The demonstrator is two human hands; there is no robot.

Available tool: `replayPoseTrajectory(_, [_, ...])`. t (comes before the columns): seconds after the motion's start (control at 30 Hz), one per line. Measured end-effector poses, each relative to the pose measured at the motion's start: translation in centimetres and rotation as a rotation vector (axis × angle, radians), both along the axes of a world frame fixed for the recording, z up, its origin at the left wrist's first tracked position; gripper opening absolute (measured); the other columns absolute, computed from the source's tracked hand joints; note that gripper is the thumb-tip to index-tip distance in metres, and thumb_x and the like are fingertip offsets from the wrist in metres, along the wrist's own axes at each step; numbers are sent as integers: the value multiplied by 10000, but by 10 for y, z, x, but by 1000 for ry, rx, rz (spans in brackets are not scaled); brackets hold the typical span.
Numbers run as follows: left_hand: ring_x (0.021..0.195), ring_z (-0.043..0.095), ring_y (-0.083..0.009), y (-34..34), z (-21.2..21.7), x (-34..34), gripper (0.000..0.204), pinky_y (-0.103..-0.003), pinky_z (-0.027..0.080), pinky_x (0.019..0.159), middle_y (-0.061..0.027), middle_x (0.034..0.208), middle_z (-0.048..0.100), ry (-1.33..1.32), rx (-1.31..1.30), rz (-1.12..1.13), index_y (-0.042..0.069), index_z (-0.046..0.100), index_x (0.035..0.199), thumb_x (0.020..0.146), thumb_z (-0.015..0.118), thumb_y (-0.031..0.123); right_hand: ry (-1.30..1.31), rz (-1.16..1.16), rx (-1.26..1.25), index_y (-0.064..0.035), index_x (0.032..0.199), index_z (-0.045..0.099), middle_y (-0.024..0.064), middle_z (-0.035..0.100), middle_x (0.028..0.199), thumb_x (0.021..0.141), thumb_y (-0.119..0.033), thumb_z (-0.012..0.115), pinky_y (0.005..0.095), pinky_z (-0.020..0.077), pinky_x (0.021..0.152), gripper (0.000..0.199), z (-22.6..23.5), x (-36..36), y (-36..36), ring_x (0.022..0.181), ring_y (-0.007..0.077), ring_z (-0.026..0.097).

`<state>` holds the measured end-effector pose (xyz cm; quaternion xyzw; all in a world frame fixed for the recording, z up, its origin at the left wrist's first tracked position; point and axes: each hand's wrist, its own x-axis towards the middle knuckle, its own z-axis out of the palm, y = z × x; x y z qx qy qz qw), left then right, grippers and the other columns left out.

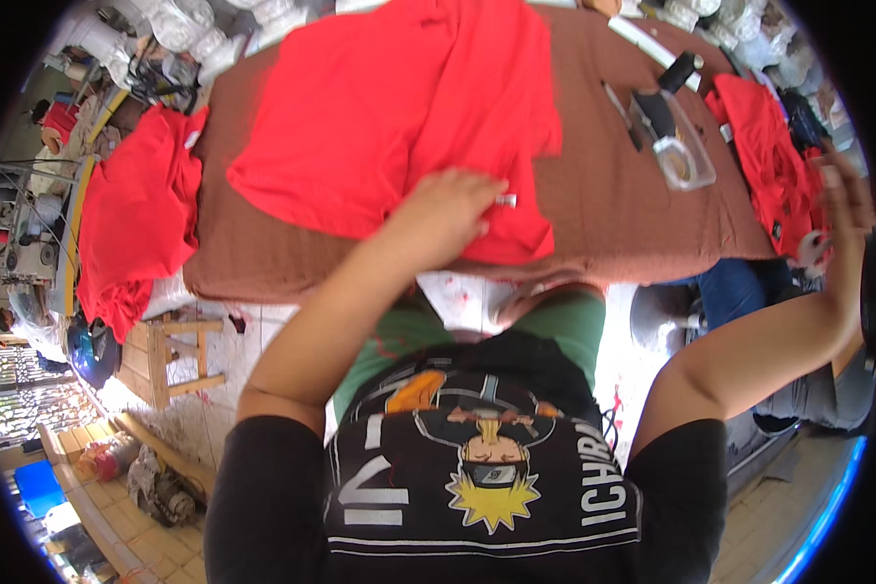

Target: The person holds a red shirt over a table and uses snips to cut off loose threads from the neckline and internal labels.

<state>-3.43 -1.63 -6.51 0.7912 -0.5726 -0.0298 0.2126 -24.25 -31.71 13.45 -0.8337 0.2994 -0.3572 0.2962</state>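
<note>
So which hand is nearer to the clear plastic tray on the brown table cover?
Right. The right hand is raised just right of the clear plastic tray, off the table's edge; the left hand rests on the red shirt, further left.

Three red garments: [399,107], [131,219], [774,165]; one clear container [686,161]; two hands: [448,214], [847,200].

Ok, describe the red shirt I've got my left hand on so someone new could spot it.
Find the brown-covered table. The red shirt lies spread across its middle, under the left hand. Unlike the red garments heaped at the table's left and right ends, it lies flat.
</note>
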Motion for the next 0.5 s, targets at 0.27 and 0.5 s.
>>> replayPoseTrajectory(0.27, [833,561,-146,52,64,38,266,-263,459,769,-58,911,566,27,-907,390,52,597,925,716,618,-111,299,446,-22,-58,1149,590,43,636,869,794,-193,755,280,483,715,414,-106,114,8,796,120,583])
replayPoseTrajectory(0.5, [870,487,-106,81,74,52,285,-223,395,811,-38,938,488,298,-1146,499,55,487,916,744,605,-139,185,388,-285,-95,1281,482,147,665,1044,746,-332,781,437,538,775,657,-158,251,58,922,348,659])
